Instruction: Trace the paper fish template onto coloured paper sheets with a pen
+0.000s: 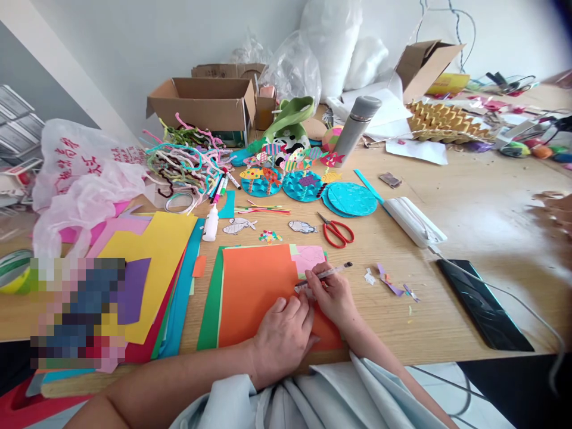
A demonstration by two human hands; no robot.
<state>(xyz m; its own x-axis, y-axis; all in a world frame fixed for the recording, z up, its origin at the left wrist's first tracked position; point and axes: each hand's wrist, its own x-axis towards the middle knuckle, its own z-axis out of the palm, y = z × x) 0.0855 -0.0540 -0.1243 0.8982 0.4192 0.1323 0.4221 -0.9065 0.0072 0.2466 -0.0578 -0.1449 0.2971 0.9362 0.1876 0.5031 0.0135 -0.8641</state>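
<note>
My right hand [333,295] is closed round a slim pen [330,272], its tip low over the orange paper [257,274]. My left hand [286,330] lies on that sheet with bent fingers together, pressing on a small white paper cutout [304,291] that is mostly hidden. Green sheets [209,316] show under the orange one, and a pink piece with drawn lines [308,257] sits at its top right corner. Beyond the paper lie two fish drawings cut from white paper [240,225] [302,226], a heap of coloured bits [270,236] and red-handled scissors [336,231].
Stacked coloured paper [156,262] lies left, beside a white glue bottle [210,223]. Behind stand fish decorations on blue discs [304,186], pipe cleaners [187,161], a grey flask [357,128] and a cardboard box [201,107]. Right are paper scraps [391,281], a white case [414,221] and a phone [485,304].
</note>
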